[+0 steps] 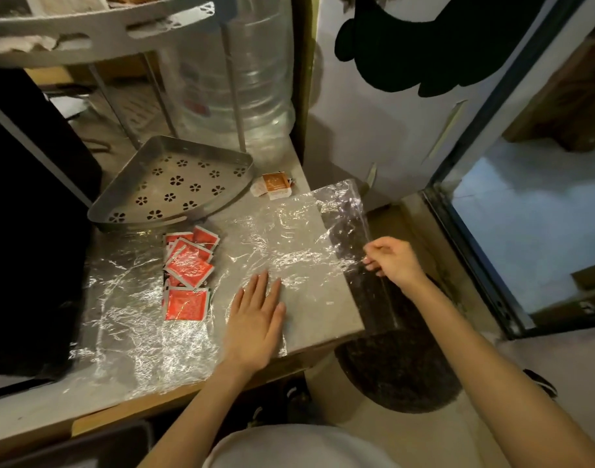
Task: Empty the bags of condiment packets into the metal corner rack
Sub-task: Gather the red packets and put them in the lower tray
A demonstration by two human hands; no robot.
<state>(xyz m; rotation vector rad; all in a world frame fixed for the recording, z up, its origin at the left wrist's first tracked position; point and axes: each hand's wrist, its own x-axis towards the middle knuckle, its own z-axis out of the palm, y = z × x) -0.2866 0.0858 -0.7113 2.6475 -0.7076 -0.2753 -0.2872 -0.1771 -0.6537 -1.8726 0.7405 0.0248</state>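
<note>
upper shelf (86, 38) cut off by top edge

table (318, 309): grey top, wooden front edge | wall (384, 123): white, with a black shape stuck on it | water bottle (235, 72): large, clear, in the corner behind the table | floor (401, 444): pale, with a dark round mat (407, 373) | right: dark-framed glass door (542, 211) | left: black appliance (29, 231) | light: dim, warm indoors

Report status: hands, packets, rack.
Left hand flat on bag; right hand pinches its edge. Red packets inside bag, beside empty rack. Nothing blocking.
</note>
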